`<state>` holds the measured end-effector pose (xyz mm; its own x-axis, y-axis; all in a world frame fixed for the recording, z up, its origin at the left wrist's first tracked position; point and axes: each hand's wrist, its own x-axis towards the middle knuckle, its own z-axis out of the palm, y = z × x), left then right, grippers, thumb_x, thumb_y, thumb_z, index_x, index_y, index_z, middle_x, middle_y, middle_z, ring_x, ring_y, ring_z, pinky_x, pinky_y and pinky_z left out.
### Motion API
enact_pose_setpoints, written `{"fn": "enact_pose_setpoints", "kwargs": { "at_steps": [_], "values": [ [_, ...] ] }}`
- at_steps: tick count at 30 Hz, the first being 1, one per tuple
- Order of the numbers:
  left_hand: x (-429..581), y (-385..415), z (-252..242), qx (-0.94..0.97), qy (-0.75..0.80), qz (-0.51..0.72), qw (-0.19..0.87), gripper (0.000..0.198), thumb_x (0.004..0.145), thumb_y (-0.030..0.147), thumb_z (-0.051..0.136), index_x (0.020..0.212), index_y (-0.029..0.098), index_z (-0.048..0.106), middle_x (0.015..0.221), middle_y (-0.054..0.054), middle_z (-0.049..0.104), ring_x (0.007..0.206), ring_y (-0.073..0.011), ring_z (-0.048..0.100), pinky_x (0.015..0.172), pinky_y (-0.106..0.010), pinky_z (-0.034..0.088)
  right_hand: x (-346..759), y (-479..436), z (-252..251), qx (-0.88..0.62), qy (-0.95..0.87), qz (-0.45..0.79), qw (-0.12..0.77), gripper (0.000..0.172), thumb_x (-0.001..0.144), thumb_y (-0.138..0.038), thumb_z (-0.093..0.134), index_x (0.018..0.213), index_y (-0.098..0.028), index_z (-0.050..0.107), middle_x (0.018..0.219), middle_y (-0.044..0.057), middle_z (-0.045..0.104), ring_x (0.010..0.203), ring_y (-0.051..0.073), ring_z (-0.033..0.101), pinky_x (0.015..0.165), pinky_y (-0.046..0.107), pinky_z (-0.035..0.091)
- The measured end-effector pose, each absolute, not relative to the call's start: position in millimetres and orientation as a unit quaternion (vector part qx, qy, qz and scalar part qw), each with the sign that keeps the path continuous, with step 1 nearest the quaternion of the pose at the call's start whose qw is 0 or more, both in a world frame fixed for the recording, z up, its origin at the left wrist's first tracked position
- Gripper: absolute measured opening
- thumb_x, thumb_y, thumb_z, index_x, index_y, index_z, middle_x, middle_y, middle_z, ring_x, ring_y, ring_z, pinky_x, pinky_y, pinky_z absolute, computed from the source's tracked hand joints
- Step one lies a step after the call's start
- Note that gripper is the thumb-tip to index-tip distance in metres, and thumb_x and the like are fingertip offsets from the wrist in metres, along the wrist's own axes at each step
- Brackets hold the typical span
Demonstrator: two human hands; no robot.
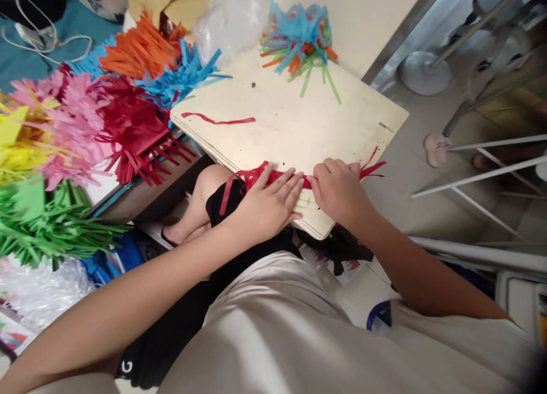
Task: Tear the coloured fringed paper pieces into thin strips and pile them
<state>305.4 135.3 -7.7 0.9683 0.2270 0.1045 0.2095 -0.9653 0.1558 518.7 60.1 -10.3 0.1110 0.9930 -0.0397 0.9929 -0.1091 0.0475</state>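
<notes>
Red fringed paper point(277, 176) lies in a narrow rolled strip along the near edge of a cream board point(273, 135). Its cut ends stick out to both sides. My left hand point(273, 203) rests flat on the strip, fingers stretched out and pressing it to the board. Closed at the strip's right part is my right hand point(339, 192), with fingers curled and the thumb close to my left fingertips. A loose thin red strip point(217, 120) lies on the board at left. Blue, orange and green paper tassels point(301, 35) sit on its far part.
Fringed paper piles stand at left: orange point(141, 49), pink point(79, 120), dark red point(132, 118), yellow point(21, 138) and green point(55, 223). A clear plastic bag point(233, 21) lies behind the board. White metal rack bars point(482, 175) stand at right above the tiled floor.
</notes>
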Motion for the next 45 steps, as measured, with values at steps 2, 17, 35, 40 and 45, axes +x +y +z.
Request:
{"fn": "enact_pose_setpoints", "kwargs": {
  "at_steps": [2,17,35,40,45],
  "values": [
    [293,139,-21,0.987,0.125,0.073,0.073,0.066,0.119,0.04,0.051,0.173,0.002,0.048,0.18,-0.028,0.045,0.171,-0.0414,0.045,0.144,-0.075,0.027,519,60,-11,0.746,0.666,0.008,0.014,0.03,0.117,-0.026,0.041,0.115,-0.014,0.069,0.108,0.019,0.073,0.105,0.036,0.058,0.09,0.047,0.03],
    [269,166,-28,0.977,0.115,0.173,0.051,0.042,0.113,0.006,0.043,0.138,0.014,0.077,0.145,-0.018,0.081,0.141,-0.0314,0.075,0.126,-0.059,0.054,506,23,-19,0.625,0.763,0.041,-0.161,0.019,0.114,-0.024,0.057,0.113,-0.018,0.075,0.117,0.014,0.078,0.117,0.032,0.064,0.105,0.05,0.038],
    [278,196,-15,0.97,0.173,0.136,0.104,0.027,0.113,0.022,0.047,0.107,0.019,0.073,0.114,-0.016,0.075,0.111,-0.0327,0.067,0.103,-0.052,0.054,516,40,-8,0.669,0.735,-0.017,-0.111,0.026,0.113,-0.019,0.05,0.104,-0.021,0.074,0.113,0.011,0.077,0.112,0.03,0.061,0.108,0.049,0.031],
    [280,198,-15,0.969,0.169,0.128,0.128,0.019,0.111,0.029,0.056,0.109,0.021,0.073,0.117,-0.016,0.073,0.118,-0.0355,0.064,0.107,-0.056,0.05,518,43,-10,0.688,0.711,-0.052,-0.136,0.028,0.114,-0.023,0.047,0.099,-0.022,0.071,0.107,0.01,0.078,0.107,0.03,0.061,0.1,0.047,0.032],
    [283,199,-19,0.965,0.198,0.115,0.128,0.022,0.112,0.024,0.05,0.103,0.021,0.069,0.114,-0.016,0.069,0.114,-0.035,0.06,0.097,-0.054,0.05,522,42,-10,0.718,0.678,-0.066,-0.141,0.024,0.111,-0.025,0.05,0.092,-0.022,0.065,0.101,0.011,0.077,0.105,0.032,0.06,0.093,0.046,0.031]
  ]
}}
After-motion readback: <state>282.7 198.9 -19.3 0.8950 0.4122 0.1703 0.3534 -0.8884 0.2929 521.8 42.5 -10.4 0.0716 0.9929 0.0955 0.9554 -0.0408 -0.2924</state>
